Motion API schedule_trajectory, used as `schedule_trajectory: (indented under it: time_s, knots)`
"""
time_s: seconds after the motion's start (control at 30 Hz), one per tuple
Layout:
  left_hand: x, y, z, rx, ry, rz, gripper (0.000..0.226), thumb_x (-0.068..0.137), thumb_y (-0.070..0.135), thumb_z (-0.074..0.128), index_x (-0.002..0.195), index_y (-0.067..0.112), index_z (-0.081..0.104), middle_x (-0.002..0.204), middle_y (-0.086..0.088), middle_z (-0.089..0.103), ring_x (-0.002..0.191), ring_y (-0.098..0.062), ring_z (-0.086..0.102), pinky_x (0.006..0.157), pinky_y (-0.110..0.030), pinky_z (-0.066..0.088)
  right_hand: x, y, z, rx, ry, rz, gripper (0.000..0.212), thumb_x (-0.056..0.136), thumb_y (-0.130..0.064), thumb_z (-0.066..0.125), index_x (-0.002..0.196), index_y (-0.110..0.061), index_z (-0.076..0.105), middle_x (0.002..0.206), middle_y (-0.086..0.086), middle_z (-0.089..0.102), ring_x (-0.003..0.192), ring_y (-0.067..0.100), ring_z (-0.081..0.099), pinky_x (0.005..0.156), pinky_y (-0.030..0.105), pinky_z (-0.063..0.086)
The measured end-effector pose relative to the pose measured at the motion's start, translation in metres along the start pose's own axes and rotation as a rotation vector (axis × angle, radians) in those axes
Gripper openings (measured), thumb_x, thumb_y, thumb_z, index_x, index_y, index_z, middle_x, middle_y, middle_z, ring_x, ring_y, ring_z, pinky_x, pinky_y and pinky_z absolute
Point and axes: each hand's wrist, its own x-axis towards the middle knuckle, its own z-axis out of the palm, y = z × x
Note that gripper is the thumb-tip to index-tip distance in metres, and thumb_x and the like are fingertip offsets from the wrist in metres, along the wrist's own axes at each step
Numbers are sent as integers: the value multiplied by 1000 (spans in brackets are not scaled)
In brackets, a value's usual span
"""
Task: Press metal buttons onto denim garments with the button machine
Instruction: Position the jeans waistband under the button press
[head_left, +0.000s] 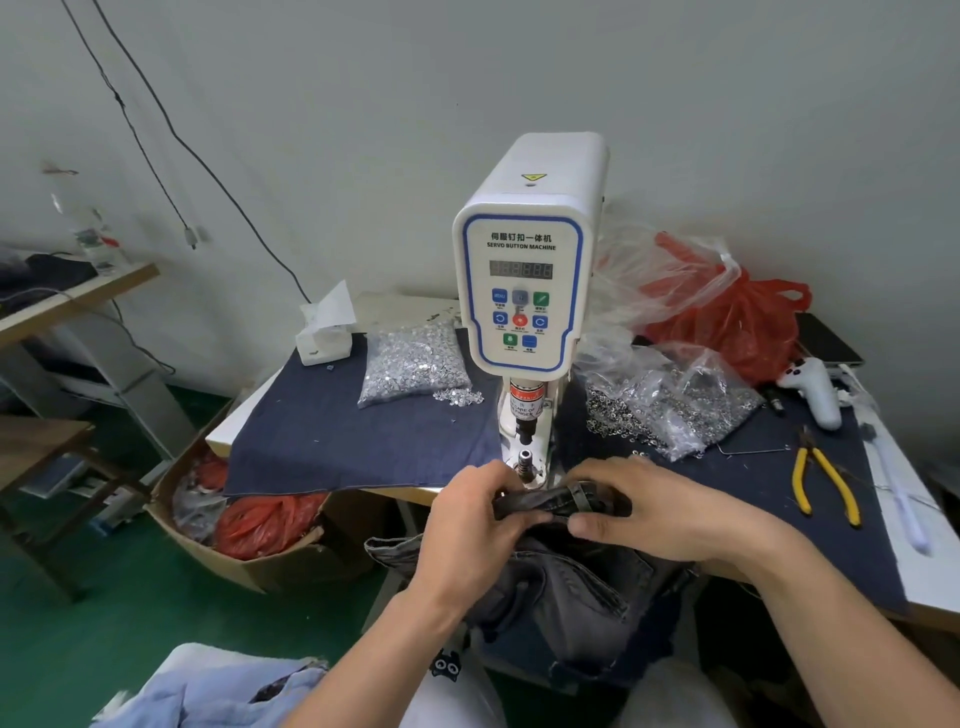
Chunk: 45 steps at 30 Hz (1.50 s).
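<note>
Both hands are at the front edge of the bench (322, 462), just below the die of the button machine (524, 270). Left hand (475, 525) comes in from lower left, fingers curled over the top of the denim waistband (545, 506), thumb under it. Right hand (670, 512) mirrors it from the right, fingers curled over the band, thumb pressed along its near edge. Each grip is closed on the waistband, narrow pinch, with the band stretched between them. The rest of the grey denim garment (571, 582) hangs down off the bench edge toward the lap.

The waistband sits just in front of the lower die post (524, 460); can't tell if it touches it.

Containers:
- Clear bag left of the machine (410, 364), lying open on the dark blue cloth (337, 431), full of small silver button parts; a few are spilled beside it.
- Clear bag right of the machine (675, 405), full of darker ring-shaped metal parts, some spilled onto the cloth.
- Red plastic bag (737, 322) behind that one, contents not visible.
- Cardboard box (249, 561) on the floor left of the bench, holding red and clear plastic bags.
- Tissue box (324, 340) at the back left of the cloth, with a tissue sticking up.

Yellow-handled pliers (826, 483) lie on the cloth right of the hands.
</note>
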Motion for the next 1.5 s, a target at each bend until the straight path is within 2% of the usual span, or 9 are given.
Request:
schedule_trajectory:
  time_s: [0.2, 0.33, 0.53, 0.67, 0.77, 0.9, 1.1, 1.27, 1.5]
  knots:
    - [4, 2, -12, 9, -187, 102, 38, 86, 35, 84, 79, 25, 48, 72, 12, 50, 68, -4, 48, 56, -19, 31, 0, -14, -6, -213, 176, -39, 68, 73, -95, 22, 94, -48, 65, 91, -14, 46, 100, 7, 35, 95, 34, 24]
    - [7, 1, -14, -40, -346, 120, 25, 95, 27, 75, 93, 19, 51, 80, 11, 60, 73, -7, 55, 63, -27, 44, 8, -14, -10, -219, 336, -122, 81, 88, -84, 22, 59, -13, 46, 55, -2, 44, 57, 15, 40, 63, 19, 30]
    - [11, 1, -10, -102, -518, -5, 16, 103, 22, 62, 108, 24, 47, 84, 9, 63, 72, -8, 55, 65, -32, 43, 16, -9, -15, 29, -38, -160, 24, 84, -51, 70, 82, -30, 58, 124, -24, 54, 100, -10, 50, 88, 7, 37]
    - [19, 6, -14, -105, -533, -61, 15, 95, 34, 66, 100, 21, 59, 70, 12, 57, 61, -3, 48, 60, -27, 39, 24, -7, -10, 117, -136, -104, 34, 85, -48, 74, 111, -43, 53, 100, -23, 69, 74, -7, 56, 70, 13, 42]
    - [25, 6, -21, -241, -591, -145, 10, 92, 32, 64, 97, 23, 63, 72, 9, 59, 67, -10, 50, 68, -34, 41, 26, -4, -11, -15, -259, -143, 17, 91, -41, 70, 85, -54, 61, 75, -27, 61, 67, -6, 52, 65, 15, 39]
    - [27, 2, -21, -315, -721, -149, 17, 95, 41, 70, 102, 26, 64, 78, 17, 64, 73, -4, 57, 72, -28, 45, 25, 7, -10, 127, -217, -77, 23, 76, -45, 63, 81, -22, 66, 69, -12, 54, 65, 3, 47, 64, 28, 38]
    - [36, -8, -34, -27, -1065, -87, 39, 74, 48, 90, 99, 60, 63, 98, 39, 70, 91, 15, 66, 79, -8, 49, 23, 19, 16, 598, -76, 17, 22, 82, -29, 67, 91, -10, 72, 74, -10, 63, 62, 0, 55, 55, 10, 41]
    - [37, -28, -45, -159, -997, -78, 38, 85, 6, 66, 93, 43, 62, 86, 22, 64, 78, -1, 62, 72, -17, 48, 28, 22, 20, 222, -286, 76, 27, 74, -44, 85, 83, -21, 74, 77, -3, 73, 67, 5, 61, 69, 28, 47]
    - [30, -25, -14, -475, -664, -443, 36, 82, 5, 48, 97, 18, 78, 79, 7, 71, 79, -11, 64, 83, -29, 55, 36, 33, 23, 687, -214, 7, 21, 95, -10, 68, 115, -13, 75, 118, 8, 76, 115, 23, 70, 101, 31, 52]
